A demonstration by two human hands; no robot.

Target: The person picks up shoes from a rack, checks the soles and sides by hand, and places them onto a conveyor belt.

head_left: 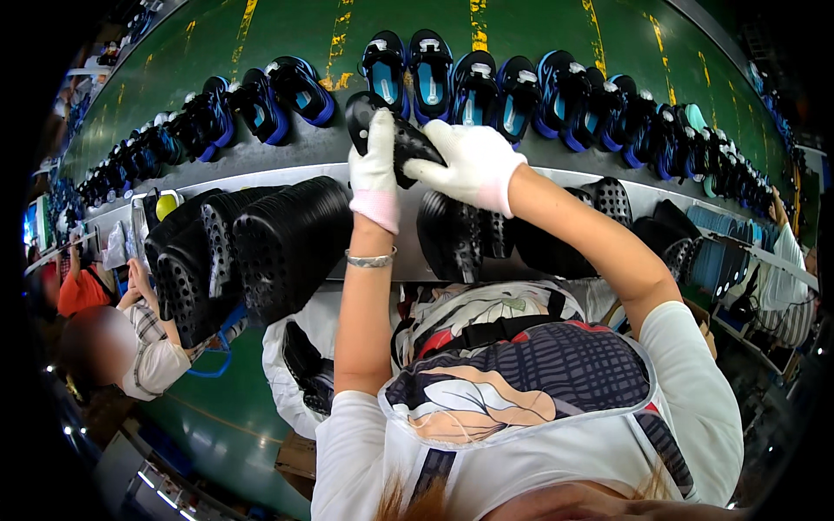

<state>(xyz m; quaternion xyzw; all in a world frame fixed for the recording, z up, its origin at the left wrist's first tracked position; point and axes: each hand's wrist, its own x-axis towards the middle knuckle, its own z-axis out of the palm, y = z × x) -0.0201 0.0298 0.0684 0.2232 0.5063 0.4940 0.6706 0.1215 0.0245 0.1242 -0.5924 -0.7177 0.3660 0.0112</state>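
Black perforated piece (407,141), partly hidden, apparently a shoe insert; upper centre of frame; held between white-gloved left grip (375,161) and right grip (473,163); blue-black sneakers (433,80), rowed, across upper frame.

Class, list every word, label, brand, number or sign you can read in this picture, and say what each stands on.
No text reads clearly enough to quote.
Light-blue insoles in the black-and-blue shoes: pale marks, too small and blurred to read.
Worn yellow stripes on the green surface: lines, not lettering.
Black, perforated, shoe-shaped piece between the white-gloved left hand and right hand: no legible text.
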